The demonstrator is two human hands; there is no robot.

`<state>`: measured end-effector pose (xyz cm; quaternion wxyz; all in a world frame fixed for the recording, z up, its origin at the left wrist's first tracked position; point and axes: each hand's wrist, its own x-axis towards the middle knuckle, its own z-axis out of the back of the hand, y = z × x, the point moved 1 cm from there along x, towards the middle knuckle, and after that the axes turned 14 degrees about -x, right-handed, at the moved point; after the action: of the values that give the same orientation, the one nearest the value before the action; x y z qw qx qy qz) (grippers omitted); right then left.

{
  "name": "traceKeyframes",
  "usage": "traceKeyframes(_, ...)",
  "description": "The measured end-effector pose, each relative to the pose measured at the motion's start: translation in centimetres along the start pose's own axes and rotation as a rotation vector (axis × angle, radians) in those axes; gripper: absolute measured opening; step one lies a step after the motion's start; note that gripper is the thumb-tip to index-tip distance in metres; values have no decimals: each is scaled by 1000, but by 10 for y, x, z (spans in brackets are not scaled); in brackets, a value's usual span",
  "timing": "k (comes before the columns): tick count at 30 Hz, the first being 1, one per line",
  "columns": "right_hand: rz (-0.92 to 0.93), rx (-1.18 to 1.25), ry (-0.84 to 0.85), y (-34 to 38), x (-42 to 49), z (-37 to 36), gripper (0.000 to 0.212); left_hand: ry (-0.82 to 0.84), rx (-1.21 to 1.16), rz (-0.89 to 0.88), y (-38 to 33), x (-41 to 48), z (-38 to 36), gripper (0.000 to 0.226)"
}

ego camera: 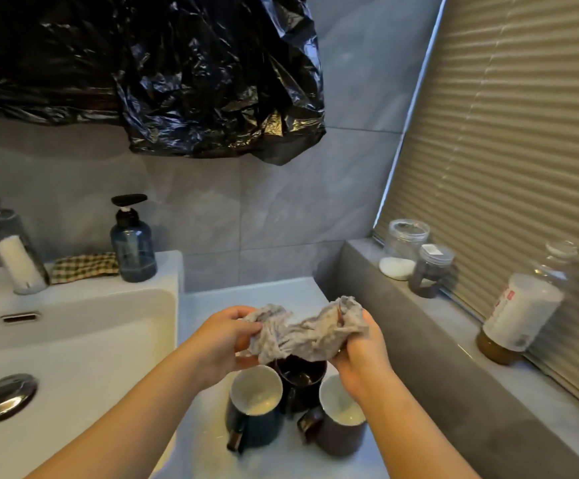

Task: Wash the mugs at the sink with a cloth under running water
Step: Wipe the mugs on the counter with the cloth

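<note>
Counter (246, 299) beside sink (73, 357) bears 3 mugs (300, 373); left grip (219, 344) and right grip (360, 357) clutch cloth (302, 335); grey tiles (281, 209) behind.

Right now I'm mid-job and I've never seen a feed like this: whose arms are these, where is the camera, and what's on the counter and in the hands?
There is no machine here: these are a person's two bare arms, and the single picture comes from a wide-angle camera worn on the head, looking forward and down. The left hand and right hand each grip one end of a crumpled grey cloth, held above the counter. Under it stand three mugs, upright and close together: a teal mug, a dark mug behind it, and a brown mug. None is held. The sink lies to the left, with a pump bottle on its rim. Two jars and a bottle stand on the ledge at right.
</note>
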<state>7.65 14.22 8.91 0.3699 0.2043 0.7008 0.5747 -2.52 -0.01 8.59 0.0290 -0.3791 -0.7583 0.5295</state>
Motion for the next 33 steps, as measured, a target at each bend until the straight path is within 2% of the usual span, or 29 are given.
traceKeyframes(2, 19, -79, -17, 4, 6, 2, 18, -39, 253, -124, 6, 3, -11, 25)
traceKeyframes(4, 100, -201, -13, 12, 6, 0, 22, 123, 466, -242, 10, -2, -26, 47)
traceKeyframes(6, 183, -268, -9, 16, 5, -4, 24, 337, 454, -215, 14, -8, -41, 59)
traceKeyframes(7, 213, -268, 4, 18, 4, -6, 24, 373, 435, -213, 16, -7, -45, 57)
traceKeyframes(8, 241, -257, 21, 21, 2, -7, 25, 329, 426, -240, 17, -5, -47, 51)
traceKeyframes(10, 320, -282, 21, 23, 5, -7, 24, 135, 409, -292, 15, 2, -44, 29)
traceKeyframes(12, 367, -335, -25, 21, 10, -3, 23, 49, 358, -278, 14, 5, -36, 9)
traceKeyframes(14, 351, -381, -34, 18, 11, -1, 23, 59, 294, -247, 12, 3, -29, 10)
traceKeyframes(16, 280, -437, 33, 16, 12, 1, 25, 53, 263, -249, 12, 2, -25, 15)
traceKeyframes(19, 82, -450, 266, 15, 5, 5, 22, -16, 260, -275, 9, 1, -23, 20)
traceKeyframes(20, 87, -478, 357, 14, 1, 6, 21, -45, 279, -298, 8, -1, -24, 20)
traceKeyframes(21, 119, -523, 443, 10, 1, 8, 28, -65, 290, -325, 8, -2, -25, 20)
traceKeyframes(23, 148, -497, 583, -2, 2, 13, 58, -88, 237, -360, 8, -4, -29, 18)
traceKeyframes(25, 114, -405, 636, -9, 1, 17, 76, -106, 181, -353, 7, -6, -31, 16)
traceKeyframes(27, 83, -278, 583, -10, 1, 21, 76, -127, 172, -321, 6, -5, -26, 20)
traceKeyframes(30, 45, -15, 415, -3, 4, 30, 59, -121, 105, -236, 1, -5, -17, 38)
traceKeyframes(33, 86, -54, 267, 8, 5, 40, 41, -9, 143, -147, -6, -6, -10, 65)
